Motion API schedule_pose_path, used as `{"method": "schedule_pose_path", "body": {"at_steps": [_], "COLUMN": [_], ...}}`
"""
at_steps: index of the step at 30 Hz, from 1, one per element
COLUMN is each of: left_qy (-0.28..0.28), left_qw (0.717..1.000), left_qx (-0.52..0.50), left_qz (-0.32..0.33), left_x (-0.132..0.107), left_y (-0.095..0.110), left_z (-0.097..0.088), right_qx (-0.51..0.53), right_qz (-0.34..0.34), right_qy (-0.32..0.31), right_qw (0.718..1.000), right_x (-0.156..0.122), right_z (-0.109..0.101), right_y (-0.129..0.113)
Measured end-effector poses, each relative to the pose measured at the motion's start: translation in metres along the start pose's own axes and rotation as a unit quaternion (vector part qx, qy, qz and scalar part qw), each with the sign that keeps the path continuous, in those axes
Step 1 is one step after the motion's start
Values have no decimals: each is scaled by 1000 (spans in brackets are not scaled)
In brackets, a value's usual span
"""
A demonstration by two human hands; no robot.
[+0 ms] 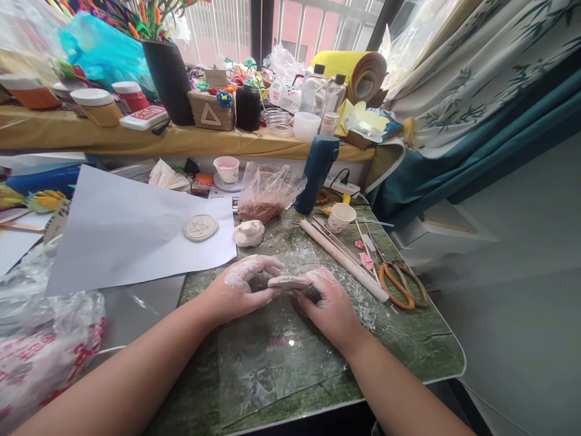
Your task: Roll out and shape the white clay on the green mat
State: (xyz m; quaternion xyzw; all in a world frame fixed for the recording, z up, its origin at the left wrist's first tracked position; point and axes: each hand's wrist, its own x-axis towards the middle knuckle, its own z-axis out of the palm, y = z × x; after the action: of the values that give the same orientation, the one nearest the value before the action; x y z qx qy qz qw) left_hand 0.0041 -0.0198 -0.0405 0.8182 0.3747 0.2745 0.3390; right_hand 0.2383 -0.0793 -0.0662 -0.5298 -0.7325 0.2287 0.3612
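Observation:
Between both hands, just above the table, is a flat grey clay disc, seen nearly edge-on. My left hand, dusted white, pinches its left edge with the thumb below, the fingers curved above. At the opposite edge my right hand grips the disc between thumb and fingers. Beyond them a lump of pale clay rests on the table. A round clay disc marked with a star lies on a white paper sheet to the left. Under the hands a clear plastic sheet covers part of the tabletop.
Right of the hands lie a rolling pin, thin sticks and scissors. A paper cup and a dark blue flask stand behind, beside a plastic bag of brown clay. Crumpled plastic fills the left side.

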Motion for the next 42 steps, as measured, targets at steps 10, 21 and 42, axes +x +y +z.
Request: {"method": "schedule_pose_path", "body": {"at_steps": [10, 21, 42], "left_qy": [22, 21, -35], "left_qw": [980, 999, 995], "left_qx": [-174, 31, 93], "left_qz": [-90, -16, 9], "left_x": [1, 2, 4], "left_y": [-4, -7, -2], "left_z": [8, 4, 4], "right_qx": [101, 68, -13], "right_qz": [55, 41, -3], "right_qy": [-19, -8, -14], "right_qw": [993, 997, 1000], "right_x": [0, 1, 7], "right_z": [-4, -2, 1], "right_y": [-7, -6, -4]}}
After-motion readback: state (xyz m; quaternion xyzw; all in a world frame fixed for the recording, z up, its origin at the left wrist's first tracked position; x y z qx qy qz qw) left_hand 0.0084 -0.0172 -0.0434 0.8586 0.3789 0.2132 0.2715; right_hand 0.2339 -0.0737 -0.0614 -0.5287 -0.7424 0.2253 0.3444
